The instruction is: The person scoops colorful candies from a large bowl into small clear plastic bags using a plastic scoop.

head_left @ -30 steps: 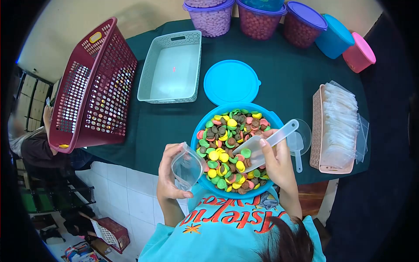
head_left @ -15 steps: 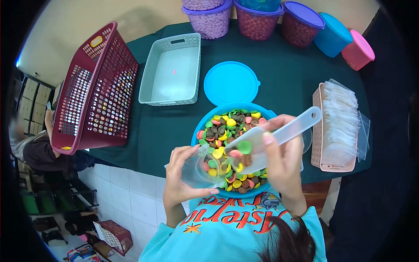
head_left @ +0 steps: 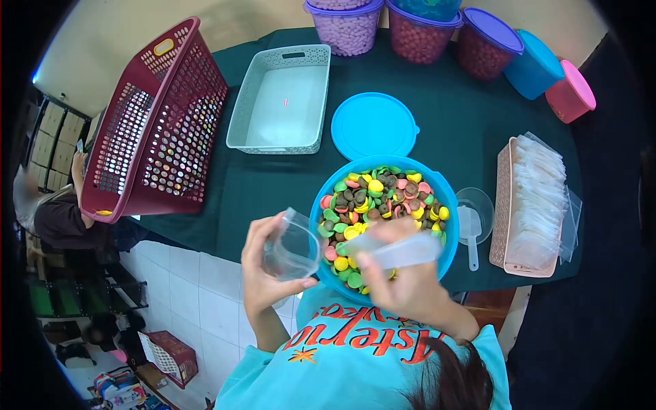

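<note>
My left hand (head_left: 263, 268) is closed around a clear plastic bag (head_left: 295, 247), its mouth held wide at the left rim of a blue tub (head_left: 449, 253). Inside the tub lie many round candy pieces (head_left: 355, 198) in brown, green, yellow and pink. My right hand (head_left: 406, 277) grips the handle of a translucent white scoop (head_left: 413, 251) above the candy. The scoop's blade is blurred and partly hidden by my fingers, so its load cannot be made out.
A blue lid (head_left: 376, 126) lies behind the tub. Right of it are a clear bowl with a small white scoop (head_left: 470, 229) and a pink basket of plastic bags (head_left: 536, 205). A pale tray (head_left: 280, 102), a maroon basket (head_left: 154, 130) and filled tubs (head_left: 424, 37) stand around. A person (head_left: 65, 212) is at far left.
My right hand has turned the scoop, its handle now swung lower; candy showed on its blade before. My left hand has drawn the bag left, off the candy. The whole view has shifted slightly.
</note>
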A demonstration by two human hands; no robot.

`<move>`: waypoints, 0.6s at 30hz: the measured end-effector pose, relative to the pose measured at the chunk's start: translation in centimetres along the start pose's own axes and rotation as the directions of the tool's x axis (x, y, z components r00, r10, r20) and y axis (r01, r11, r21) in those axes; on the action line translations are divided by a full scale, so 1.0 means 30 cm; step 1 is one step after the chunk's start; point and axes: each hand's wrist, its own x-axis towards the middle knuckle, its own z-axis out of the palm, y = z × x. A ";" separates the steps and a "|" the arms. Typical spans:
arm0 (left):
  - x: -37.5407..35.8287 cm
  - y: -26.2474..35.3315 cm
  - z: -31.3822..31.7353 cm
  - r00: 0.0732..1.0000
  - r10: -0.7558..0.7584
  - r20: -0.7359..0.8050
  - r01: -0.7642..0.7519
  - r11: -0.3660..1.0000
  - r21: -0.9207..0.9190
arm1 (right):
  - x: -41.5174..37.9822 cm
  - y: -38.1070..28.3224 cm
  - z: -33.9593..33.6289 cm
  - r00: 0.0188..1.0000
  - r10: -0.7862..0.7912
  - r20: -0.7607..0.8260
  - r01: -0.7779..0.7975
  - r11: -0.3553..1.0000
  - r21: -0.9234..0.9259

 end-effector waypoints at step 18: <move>-0.018 -0.002 -0.026 0.993 -0.029 -0.117 0.020 0.997 -0.077 | -0.061 0.064 0.057 0.947 0.091 0.308 -0.117 0.991 0.066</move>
